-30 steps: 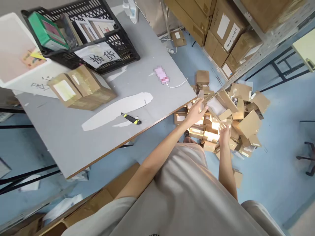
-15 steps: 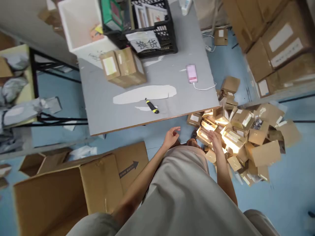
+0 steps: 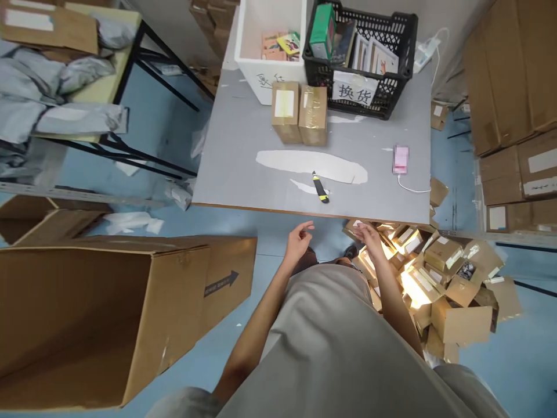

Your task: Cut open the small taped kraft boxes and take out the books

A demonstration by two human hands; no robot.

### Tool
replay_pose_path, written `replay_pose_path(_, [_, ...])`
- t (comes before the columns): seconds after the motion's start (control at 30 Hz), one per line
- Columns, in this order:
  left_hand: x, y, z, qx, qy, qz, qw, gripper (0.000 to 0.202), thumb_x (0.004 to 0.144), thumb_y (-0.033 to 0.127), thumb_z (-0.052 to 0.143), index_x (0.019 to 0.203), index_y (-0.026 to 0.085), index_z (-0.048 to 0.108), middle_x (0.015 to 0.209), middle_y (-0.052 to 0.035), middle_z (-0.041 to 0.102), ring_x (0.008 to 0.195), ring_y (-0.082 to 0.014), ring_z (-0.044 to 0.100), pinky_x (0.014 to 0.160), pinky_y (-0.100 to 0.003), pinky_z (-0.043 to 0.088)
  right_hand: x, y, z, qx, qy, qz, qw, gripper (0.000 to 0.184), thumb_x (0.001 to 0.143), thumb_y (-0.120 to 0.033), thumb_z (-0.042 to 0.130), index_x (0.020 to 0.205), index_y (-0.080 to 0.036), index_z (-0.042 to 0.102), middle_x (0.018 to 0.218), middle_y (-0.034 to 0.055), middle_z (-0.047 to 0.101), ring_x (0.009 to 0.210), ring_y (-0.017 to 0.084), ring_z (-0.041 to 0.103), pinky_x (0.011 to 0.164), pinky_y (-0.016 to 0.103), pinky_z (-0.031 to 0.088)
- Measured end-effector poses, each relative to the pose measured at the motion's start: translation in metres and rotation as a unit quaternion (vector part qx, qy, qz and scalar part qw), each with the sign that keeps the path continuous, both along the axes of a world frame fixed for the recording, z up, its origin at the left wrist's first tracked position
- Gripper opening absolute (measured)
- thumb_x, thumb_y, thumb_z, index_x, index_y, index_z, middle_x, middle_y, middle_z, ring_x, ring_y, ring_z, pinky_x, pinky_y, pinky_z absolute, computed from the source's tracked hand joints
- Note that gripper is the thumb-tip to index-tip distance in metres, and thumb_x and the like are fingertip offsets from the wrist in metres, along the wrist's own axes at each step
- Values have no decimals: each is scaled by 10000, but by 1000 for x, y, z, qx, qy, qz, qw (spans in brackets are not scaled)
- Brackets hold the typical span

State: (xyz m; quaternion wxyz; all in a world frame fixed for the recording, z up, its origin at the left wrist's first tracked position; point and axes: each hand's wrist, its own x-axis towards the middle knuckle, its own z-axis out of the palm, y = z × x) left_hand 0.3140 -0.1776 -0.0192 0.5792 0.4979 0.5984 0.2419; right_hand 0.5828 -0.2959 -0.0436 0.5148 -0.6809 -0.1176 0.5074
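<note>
My left hand (image 3: 298,241) hangs in front of the grey table's (image 3: 235,174) near edge, fingers loosely curled and apart, with nothing in it. To its right, my right hand (image 3: 368,237) is held at the same height, fingers stretched forward, also holding nothing. Neither hand touches the table. Nearest to them on the tabletop lies a black and yellow utility knife (image 3: 321,187), beside a long white patch (image 3: 304,162). Farther back, two small taped cardboard boxes (image 3: 313,119) stand side by side. A phone (image 3: 401,159) with a white cable lies at the right.
A white bin (image 3: 278,72) and a black crate (image 3: 369,107) stand at the table's back. A large open carton (image 3: 174,313) is at the lower left. Many opened boxes (image 3: 461,325) are heaped on the floor at right. Grey parcels (image 3: 56,75) fill a shelf at left.
The view has turned and straightened, so the table and its things appear farther right. My right hand has come slightly closer to my left. The knife and boxes stay in place on the table.
</note>
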Motion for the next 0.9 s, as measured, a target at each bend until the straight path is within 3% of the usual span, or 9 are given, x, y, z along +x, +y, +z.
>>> replay_pose_path(0.2, [-101,78,-5,37,-29,42,998,520,755,140,667,1229,209,870,1142,-71,874,757,-166,654,766,-317,593,-91,96,19,3,-89,31,996,656,795,-819,835,1121,-252,789,1265,141,862,1205,353,813,1113,549,651])
replay_pose_path(0.33, [-141,131,-4,39,-51,36,997,512,755,148,661,1226,202,856,1144,-77,868,748,-159,655,799,-328,609,-137,148,31,25,-184,48,981,698,845,-847,780,1174,-232,785,1341,178,836,1277,371,782,1173,577,618])
replay_pose_path(0.4, [-143,156,-2,38,-66,22,997,512,759,151,656,1230,203,851,1160,-81,865,770,-163,670,809,-327,609,-151,170,38,32,-230,56,971,709,883,-852,750,1225,-232,787,1402,191,808,1324,374,762,1192,581,608])
replay_pose_path(0.5, [-127,192,6,43,-99,3,994,519,767,147,654,1245,200,848,1178,-90,861,822,-173,695,793,-310,596,-160,203,47,33,-315,75,946,760,911,-833,762,1375,-232,768,1513,204,739,1454,389,684,1270,602,551])
replay_pose_path(0.6, [-104,225,19,50,-128,-10,990,518,775,143,657,1254,192,847,1179,-95,858,797,-162,674,722,-279,560,-152,246,50,9,-392,74,917,964,865,-821,848,1578,-199,663,1703,251,580,1649,415,502,1367,615,441])
replay_pose_path(0.73, [-87,262,40,68,-139,-38,987,497,845,175,665,1305,209,849,1215,-97,852,789,-154,655,724,-278,556,-131,327,43,-34,-431,50,900,1190,848,-831,875,1760,-190,459,1869,278,338,1784,434,266,1411,645,339])
replay_pose_path(0.9, [-84,299,51,59,-106,-57,991,469,864,211,668,1297,215,846,1221,-99,857,792,-161,671,734,-295,556,-110,428,21,-98,-433,43,895,1239,872,-795,874,1792,-136,372,1890,333,249,1799,456,194,1402,660,318])
